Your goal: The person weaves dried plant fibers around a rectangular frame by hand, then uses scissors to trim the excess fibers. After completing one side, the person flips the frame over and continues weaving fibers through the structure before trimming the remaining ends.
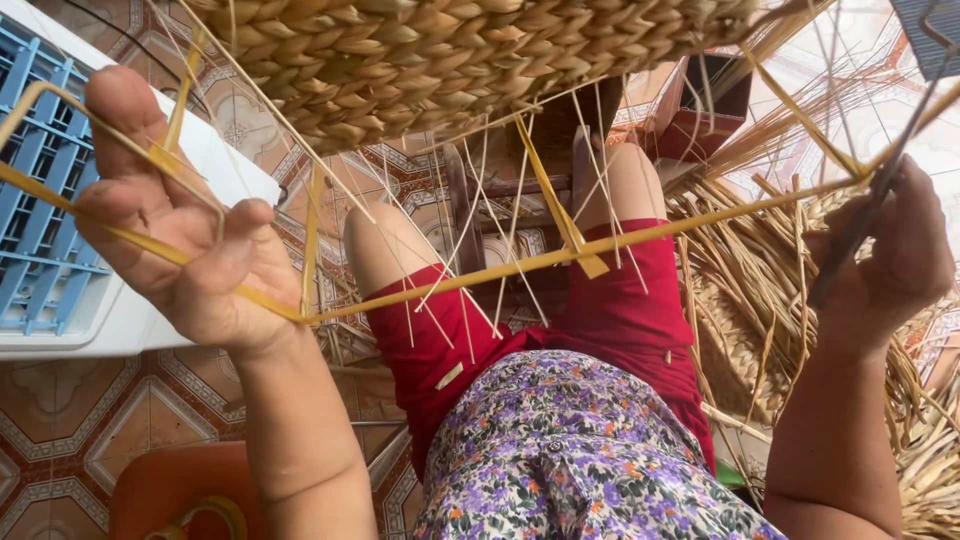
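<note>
Stretching across the view, a long yellow straw strip (520, 265) is held taut between both hands, running from lower left up to the right. The left hand (175, 215) is closed loosely on the strip's left end, w/ the strand passed over the palm & looped round the raised fingers (120, 100). The right hand (890, 255) is shut on the strip's other end together w/ a dark thin tool (860, 225), seen from the back, so the exact finger grip can't be told. A woven straw basket (470, 55) is seen at top centre, its plaited wall filling the upper edge; what's inside is hidden. Loose thin strands (480, 215) hang from its underside down toward the strip, some crossing it. Under the strip, red shorts (610, 315) & a purple floral top (570, 450) are seen, w/ bare knees above. At left, a blue plastic crate (40, 200) is set against a white panel (215, 165); the crate's contents can't be made out. At right, a heap of dry straw (760, 300) is piled on the patterned tile floor (70, 420), reaching the lower right corner. A dark red box (700, 120) sits beyond the straw, appearing open; its inside is too dark to read. An orange rounded object (170, 490) is partly visible at bottom left.
</note>
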